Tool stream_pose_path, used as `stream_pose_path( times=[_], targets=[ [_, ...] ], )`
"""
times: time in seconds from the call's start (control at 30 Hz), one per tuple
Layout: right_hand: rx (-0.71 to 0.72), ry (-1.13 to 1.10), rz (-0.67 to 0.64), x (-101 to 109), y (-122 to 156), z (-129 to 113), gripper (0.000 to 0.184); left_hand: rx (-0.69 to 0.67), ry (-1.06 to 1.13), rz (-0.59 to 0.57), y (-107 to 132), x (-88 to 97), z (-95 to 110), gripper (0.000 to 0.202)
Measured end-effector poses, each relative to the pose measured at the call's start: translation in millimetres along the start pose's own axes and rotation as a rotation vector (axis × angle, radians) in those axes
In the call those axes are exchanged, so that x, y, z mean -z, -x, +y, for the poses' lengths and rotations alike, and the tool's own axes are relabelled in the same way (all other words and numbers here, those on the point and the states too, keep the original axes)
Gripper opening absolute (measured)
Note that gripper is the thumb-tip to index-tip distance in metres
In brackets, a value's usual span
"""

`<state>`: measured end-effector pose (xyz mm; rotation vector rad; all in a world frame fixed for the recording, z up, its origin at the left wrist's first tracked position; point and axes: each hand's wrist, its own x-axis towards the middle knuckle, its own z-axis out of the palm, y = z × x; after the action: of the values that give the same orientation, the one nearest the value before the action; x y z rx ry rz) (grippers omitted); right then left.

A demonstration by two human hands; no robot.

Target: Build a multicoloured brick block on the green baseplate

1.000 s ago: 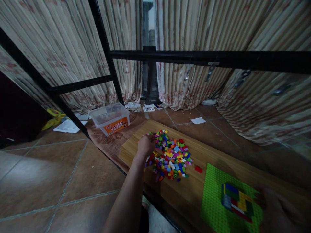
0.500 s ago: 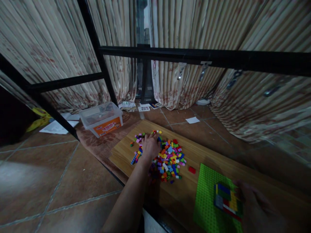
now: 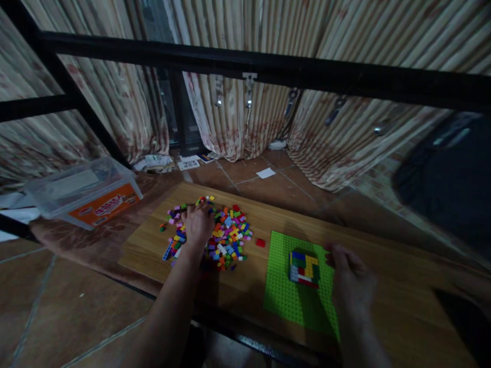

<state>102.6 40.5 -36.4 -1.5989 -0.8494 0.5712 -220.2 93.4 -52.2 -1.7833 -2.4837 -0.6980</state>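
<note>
My left hand [image 3: 198,223] reaches down into a pile of small coloured toy bricks [image 3: 228,243]. Its fingers are spread and bent over the bricks, with the tips partly lost among them; I see nothing gripped. At the far right corner of a green studded baseplate [image 3: 282,291], my right hand [image 3: 351,276] has its thumb and fingers closed on the edge. The light there is dim. A small block of joined bricks [image 3: 304,268], in blue, yellow, red, white and green, lies on the baseplate. One red brick [image 3: 260,243] sits between pile and plate.
All this rests on a long wooden board [image 3: 153,245]. A clear plastic box [image 3: 88,191] with an orange label stands at the left. Behind run a black metal rail [image 3: 230,61] and striped curtains [image 3: 245,122]. A white paper [image 3: 266,173] lies on the tiled floor.
The view has swung right, so the scene sits further left and more of the baseplate shows. My left hand stays in the pile; my right hand remains by the plate's corner.
</note>
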Motion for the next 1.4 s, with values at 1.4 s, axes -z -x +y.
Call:
stream_pose_path(
  times=[1.4],
  targets=[
    [-0.097, -0.367, -0.616, -16, 37, -16, 0.021, -0.368, 1.18, -0.551, 97, 10.7, 114, 0.021]
  ],
)
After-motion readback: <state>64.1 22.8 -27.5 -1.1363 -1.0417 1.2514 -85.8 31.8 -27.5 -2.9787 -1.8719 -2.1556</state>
